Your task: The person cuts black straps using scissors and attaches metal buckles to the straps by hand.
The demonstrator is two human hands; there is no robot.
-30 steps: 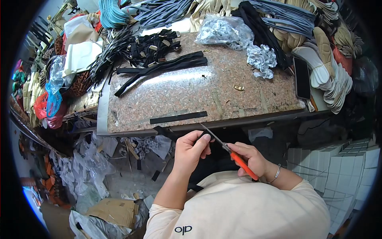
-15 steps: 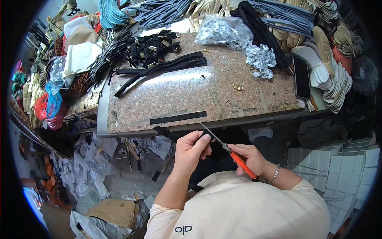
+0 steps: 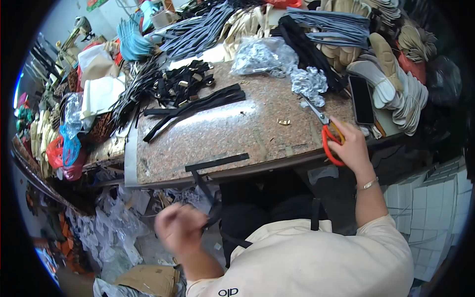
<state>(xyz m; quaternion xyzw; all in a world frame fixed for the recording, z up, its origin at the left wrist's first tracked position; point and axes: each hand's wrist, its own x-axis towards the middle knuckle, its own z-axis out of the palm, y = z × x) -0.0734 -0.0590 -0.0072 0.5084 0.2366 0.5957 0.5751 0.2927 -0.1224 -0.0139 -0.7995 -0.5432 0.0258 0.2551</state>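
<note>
My right hand (image 3: pixel 350 146) is closed on the orange-handled scissors (image 3: pixel 324 120) over the right part of the stone tabletop (image 3: pixel 208 133). The scissors' blades point at the crumpled silvery pieces (image 3: pixel 309 83). My left hand (image 3: pixel 182 225) is smeared by motion, below the table's front edge. Beside its fingers a black strap (image 3: pixel 205 190) hangs down from the edge; whether the fingers hold it cannot be made out. A short black strip (image 3: pixel 216 162) lies along the front edge. Longer black strips (image 3: pixel 198 106) lie crossed farther back.
A phone (image 3: pixel 361 100) lies at the table's right. Behind are a clear plastic bag (image 3: pixel 264 55), grey strap bundles (image 3: pixel 198 32) and black straps with buckles (image 3: pixel 183 81). White boxes (image 3: pixel 438 208) stand at the lower right. Below left are plastic scraps (image 3: pixel 111 225) and a cardboard box (image 3: pixel 148 279).
My right hand has moved up and right over the table with the scissors, which now stand slightly open. My left hand has moved down and left. The camera view has shifted slightly.
</note>
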